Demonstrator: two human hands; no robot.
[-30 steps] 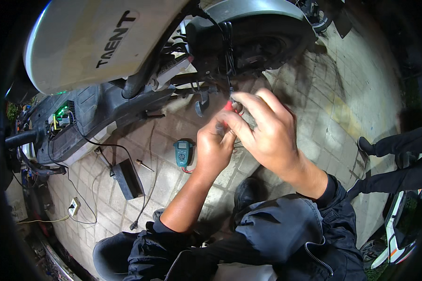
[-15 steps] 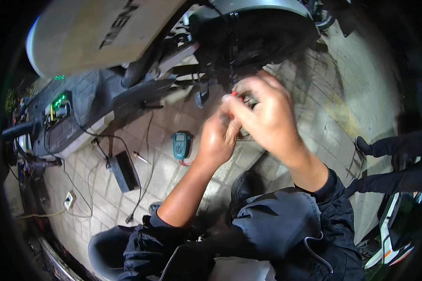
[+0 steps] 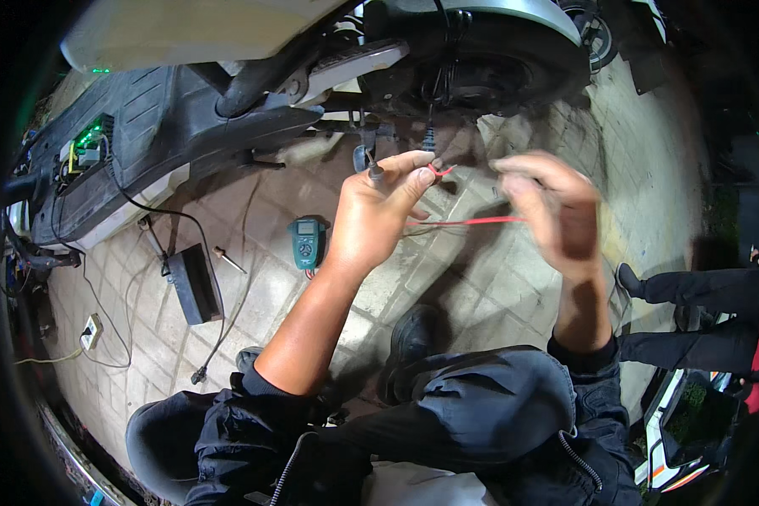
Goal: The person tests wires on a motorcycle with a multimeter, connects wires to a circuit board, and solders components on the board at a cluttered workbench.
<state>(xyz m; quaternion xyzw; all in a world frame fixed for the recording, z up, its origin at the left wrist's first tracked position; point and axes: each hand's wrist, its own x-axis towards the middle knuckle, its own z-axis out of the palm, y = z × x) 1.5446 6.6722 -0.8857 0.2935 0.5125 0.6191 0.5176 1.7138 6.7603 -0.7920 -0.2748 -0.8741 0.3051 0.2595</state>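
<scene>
left hand (image 3: pixel 378 211) is pinching a ribbed black cable end (image 3: pixel 429 139), slim red piece (image 3: pixel 447 170) poking out by the thumb; right hand (image 3: pixel 557 211) is a curled blur beside a smooth red lead (image 3: pixel 481 221), can't tell if it's gripping; boxy teal meter (image 3: pixel 307 240) sits nearby on gridded paving (image 3: pixel 164 341)

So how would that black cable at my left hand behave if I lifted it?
Probably floppy for most of its length: the black cable hangs looped in front of the wheel. It's likely stiffer at the thick ribbed sleeve by your left hand.
</scene>
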